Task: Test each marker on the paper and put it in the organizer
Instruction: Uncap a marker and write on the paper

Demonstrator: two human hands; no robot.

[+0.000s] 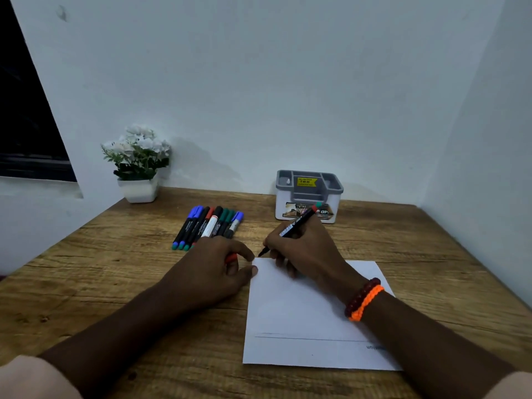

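My right hand (302, 249) grips an uncapped black marker (296, 224), its tip just past the top left corner of the white paper (290, 318). My left hand (213, 269) holds a red cap (231, 258) in its curled fingers, thumb touching the paper's corner. Several capped markers (208, 226) lie side by side on the wooden table (115, 272), left of the grey and white organizer (309, 197), which stands by the back wall with nothing seen in it.
A white pot of white flowers (138, 165) stands at the table's back left corner. Walls close in behind and on the right. A dark window is at the far left. Beaded and orange bracelets (364, 299) circle my right wrist.
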